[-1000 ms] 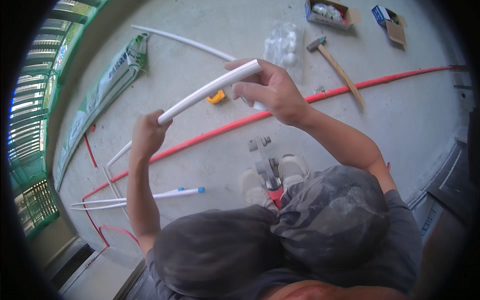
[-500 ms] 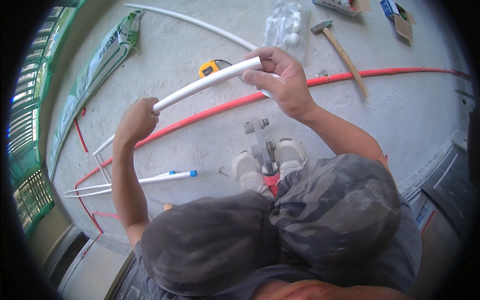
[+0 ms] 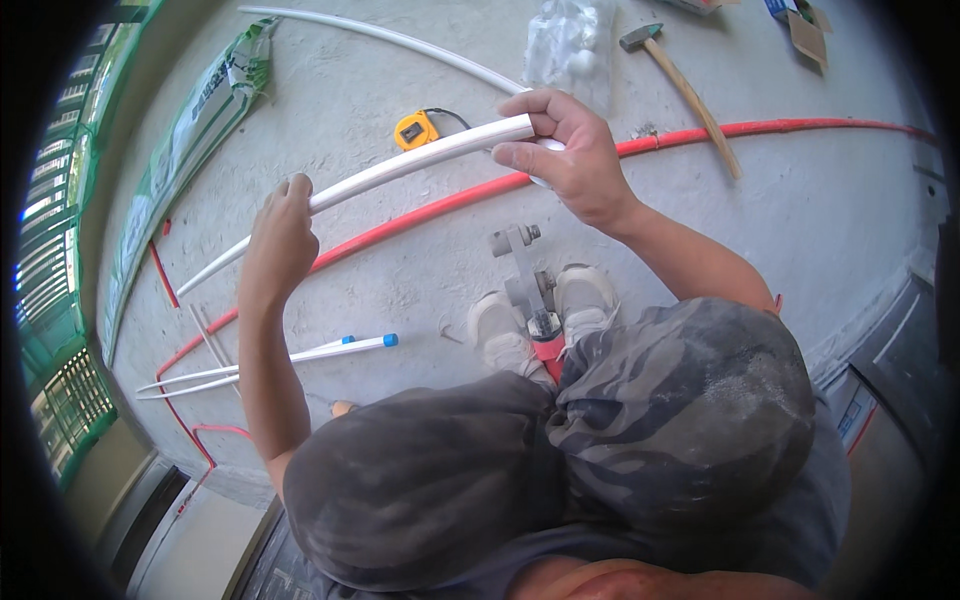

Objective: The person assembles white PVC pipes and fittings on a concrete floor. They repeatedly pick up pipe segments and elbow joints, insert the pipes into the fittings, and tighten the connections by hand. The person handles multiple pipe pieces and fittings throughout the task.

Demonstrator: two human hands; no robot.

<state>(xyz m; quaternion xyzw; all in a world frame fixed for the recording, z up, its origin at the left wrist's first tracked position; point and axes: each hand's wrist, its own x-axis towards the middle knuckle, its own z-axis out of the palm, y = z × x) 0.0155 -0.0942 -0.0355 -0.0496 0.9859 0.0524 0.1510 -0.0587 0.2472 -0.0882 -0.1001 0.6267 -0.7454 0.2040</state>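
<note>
Far left of the left hand, a long green-and-white printed sack (image 3: 190, 130), flat on the concrete floor (image 3: 330, 80) along the edge, narrow and slanted. Nearer, below that hand, thin white tubes with blue caps (image 3: 300, 352) lying on the floor, well apart from the fingers.

Left hand (image 3: 280, 235) clenched around the white pipe (image 3: 400, 165), fingers wrapped over the top, thumb hidden underneath. Pipe held off the floor, tilted, lower end running down past the left hand toward the floor, upper end rising toward the right hand.

Between the two hands and just behind the pipe, a yellow tape measure (image 3: 415, 130) on the floor. Below the pipe, a long red conduit (image 3: 700, 135) lying across the concrete, passing under both hands.

Right hand (image 3: 565, 150) grasping the pipe's upper end, fingers curled over the top, thumb pressed along the near side, a second pale piece partly hidden under the palm.

Above the right hand, a clear plastic bag (image 3: 570, 45) of pale fittings, crumpled. Right of it, a hammer (image 3: 690, 95) with a wooden handle. Far upper right, a small brown cardboard box (image 3: 805, 30) with a blue side, open. Below the right hand, a grey tool (image 3: 525, 275) standing between two pale shoes.
</note>
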